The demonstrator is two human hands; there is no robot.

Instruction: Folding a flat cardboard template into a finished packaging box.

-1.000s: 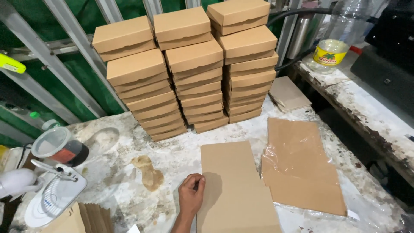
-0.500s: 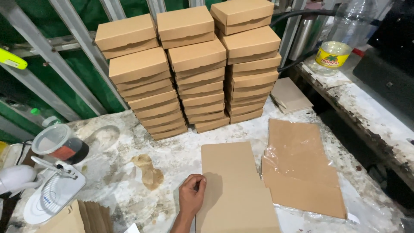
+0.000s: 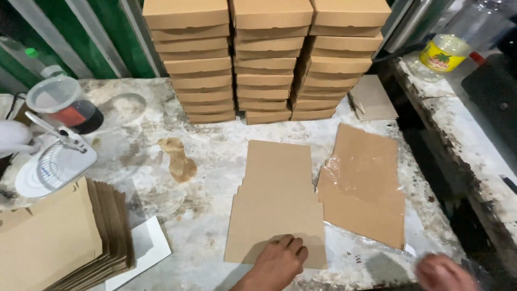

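My left hand [image 3: 279,263] rests flat, fingers bent, on the near edge of an unfolded brown cardboard box blank [image 3: 277,199] lying on the worn white table [image 3: 210,156]. My right hand [image 3: 444,272] is blurred at the bottom right, near the corner of a stack of flat cardboard blanks in clear plastic wrap [image 3: 363,183]; whether it holds anything I cannot tell. Three tall stacks of folded brown boxes [image 3: 264,59] stand at the back of the table.
A pile of flat cardboard blanks [image 3: 59,237] lies at the near left on a white sheet [image 3: 140,250]. A clear plastic tub [image 3: 59,102] and white fan [image 3: 48,161] sit at far left. A brown stain [image 3: 177,159] marks the table. A yellow-labelled jar [image 3: 444,53] stands on the right bench.
The view has moved closer and tilted down. My left hand has shifted right along the blank's near edge. My right hand has come into view at the bottom right.
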